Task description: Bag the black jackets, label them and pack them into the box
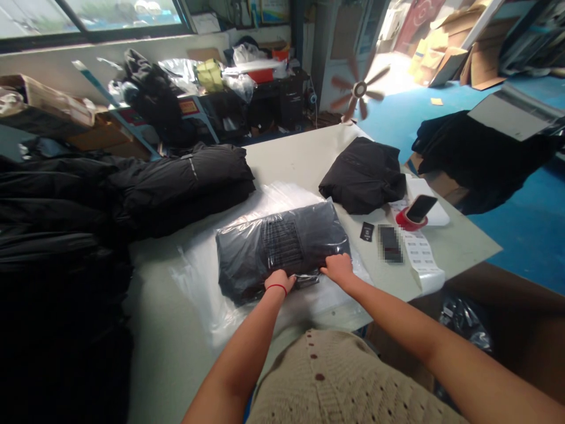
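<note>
In front of me a folded dark garment lies inside a clear plastic bag [282, 244], on top of a stack of flat clear bags [198, 300]. My left hand [279, 282], a red string around its wrist, is closed on the bag's near edge left of centre. Further right, my right hand [338, 269] is closed on the same edge close to the corner. Both hands have fingers curled over the plastic. The garment shows a ribbed or gathered panel in its middle through the film.
Black garments pile up at left [176, 182], and a black folded garment [364, 174] lies behind right. Labels [421, 253], a red tape roll [411, 219], a phone-like blurred item [391, 243] and a black tag [366, 231] lie at right. A fan [359, 89] stands beyond.
</note>
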Motion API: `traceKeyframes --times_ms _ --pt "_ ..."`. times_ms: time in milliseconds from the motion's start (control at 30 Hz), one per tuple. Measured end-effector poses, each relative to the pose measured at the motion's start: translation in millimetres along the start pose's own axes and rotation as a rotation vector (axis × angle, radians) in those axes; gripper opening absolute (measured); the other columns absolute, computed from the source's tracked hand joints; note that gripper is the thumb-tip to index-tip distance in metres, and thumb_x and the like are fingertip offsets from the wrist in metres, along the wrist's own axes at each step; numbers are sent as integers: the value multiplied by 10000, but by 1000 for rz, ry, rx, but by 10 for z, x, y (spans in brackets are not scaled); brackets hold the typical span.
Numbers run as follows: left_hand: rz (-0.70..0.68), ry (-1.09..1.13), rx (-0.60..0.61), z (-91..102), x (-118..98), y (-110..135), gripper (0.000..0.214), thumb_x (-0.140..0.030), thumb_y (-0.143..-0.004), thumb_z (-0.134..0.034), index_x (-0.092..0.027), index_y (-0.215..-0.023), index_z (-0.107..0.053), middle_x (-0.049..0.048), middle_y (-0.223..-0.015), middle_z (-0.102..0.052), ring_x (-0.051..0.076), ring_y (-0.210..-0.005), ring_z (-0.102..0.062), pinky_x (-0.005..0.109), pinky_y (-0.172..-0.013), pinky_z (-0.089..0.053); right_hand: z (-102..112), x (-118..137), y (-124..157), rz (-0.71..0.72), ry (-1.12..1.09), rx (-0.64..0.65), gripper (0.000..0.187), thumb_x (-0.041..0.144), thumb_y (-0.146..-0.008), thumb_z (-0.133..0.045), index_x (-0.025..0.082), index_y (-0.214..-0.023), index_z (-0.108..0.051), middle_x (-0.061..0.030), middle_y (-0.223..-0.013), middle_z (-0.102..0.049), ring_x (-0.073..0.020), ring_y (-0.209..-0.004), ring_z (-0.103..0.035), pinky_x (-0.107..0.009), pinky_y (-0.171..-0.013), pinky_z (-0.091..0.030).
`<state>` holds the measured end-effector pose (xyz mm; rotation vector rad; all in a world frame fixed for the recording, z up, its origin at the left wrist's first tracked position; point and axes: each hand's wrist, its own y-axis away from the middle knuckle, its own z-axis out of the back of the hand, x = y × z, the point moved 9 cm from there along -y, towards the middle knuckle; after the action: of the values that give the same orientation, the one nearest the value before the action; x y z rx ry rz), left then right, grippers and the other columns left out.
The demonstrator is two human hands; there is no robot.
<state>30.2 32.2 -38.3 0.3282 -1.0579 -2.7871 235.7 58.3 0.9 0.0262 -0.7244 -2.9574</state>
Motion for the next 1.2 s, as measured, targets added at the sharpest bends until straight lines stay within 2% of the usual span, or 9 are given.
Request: traceKeyframes --times_ms 233,367,567,633,700,800,900,1033,1200 --pt "23 -86 -52 86 -236 -5 312 -318 -833 -576 -125 -1027 -726 216 -1074 -702 278 -1010 -675 323 -750 -515 112 89 113 33 -66 -117 295 393 -884 -536 144 -971 -668 -144 -959 -696 -264 -945 -625 -349 -812 -373" --pt "-23 -105 -133 121 -322 133 256 -231 -865 -533 -121 -1006 -716 203 -1043 -698 278 -1023 -661 356 -823 -492 193 514 259 247 -189 -235 356 297 -848 -554 187 -1186 -573 -118 -1156 -624 -248 -1077 -533 -342 -896 -355" --pt "-320 -87 -331 283 -203 455 347 -357 -782 -659 -195 -1089 -641 125 -1135 -610 263 -1096 -581 352 -896 -460 -9 1047 335 449 -237 -160 493 237 -822 -567 195 -1311 -517 -100 -1231 -618 -245 -1154 -501 -373 -989 -293" --pt "-363 39 -386 358 44 540 311 -371 -790 -635 -229 -1066 -642 82 -1108 -606 220 -1063 -583 315 -906 -454 -47 1132 344 449 -214 -129 408 230 -834 -549 197 -1239 -578 -90 -1155 -658 -242 -1105 -536 -375 -977 -301" --pt "-270 176 -520 477 482 606 274 -333 -820 -574 -238 -1069 -637 65 -1094 -610 201 -1048 -583 312 -943 -438 -51 1186 367 448 -182 -114 292 239 -854 -523 198 -1111 -654 -84 -1069 -687 -245 -1064 -561 -378 -963 -312" --pt "160 299 -717 525 1431 708 363 -321 -820 -529 -202 -1156 -595 123 -1190 -582 268 -1137 -550 396 -972 -423 -22 1232 423 449 -162 -116 225 269 -867 -513 198 -960 -706 -87 -1011 -703 -252 -1045 -579 -362 -927 -348" --pt "539 509 -585 198 2230 711 632 -492 -768 -572 -143 -1288 -490 224 -1287 -525 362 -1166 -536 467 -895 -458 -49 1286 478 447 -241 -41 233 287 -856 -535 211 -994 -706 -65 -1023 -717 -226 -998 -617 -304 -855 -402" --pt "450 837 -195 -307 2466 486 453 -511 -768 -555 -137 -1020 -602 158 -991 -681 261 -845 -665 323 -630 -505 -114 1394 566 429 -346 86 270 320 -877 -524 198 -1017 -719 -67 -1035 -729 -203 -935 -655 -255 -769 -443" --pt "388 933 -84 -524 2527 457 224 -385 -738 -625 -173 -719 -555 45 -726 -670 131 -579 -605 220 -514 -456 -110 1377 705 397 -395 55 258 266 -864 -518 187 -919 -758 -86 -980 -740 -220 -919 -661 -268 -765 -454"
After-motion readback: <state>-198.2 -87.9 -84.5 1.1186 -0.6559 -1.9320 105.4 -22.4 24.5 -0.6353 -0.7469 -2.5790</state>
